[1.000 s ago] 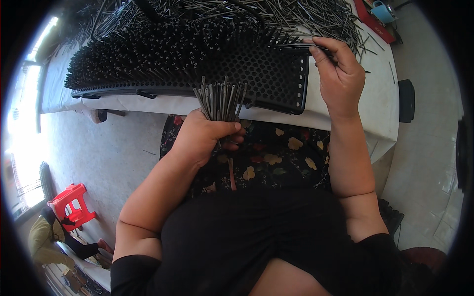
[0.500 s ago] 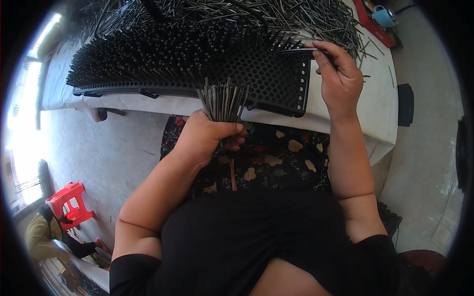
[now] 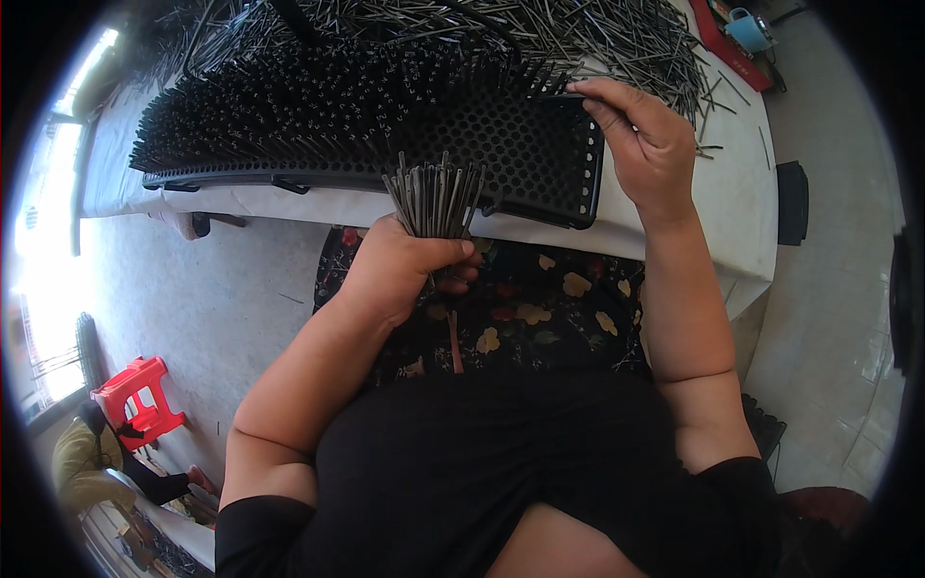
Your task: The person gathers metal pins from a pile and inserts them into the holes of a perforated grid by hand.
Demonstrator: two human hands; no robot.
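The panel lies along the near edge of the table, sticks standing in its left part, loose sticks heaped beyond its far side, a bundle in the left hand on its near side, and the right hand at its far right corner.

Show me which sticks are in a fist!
The upright bunch in the left hand; other sticks stand in the black rack or lie heaped behind it.
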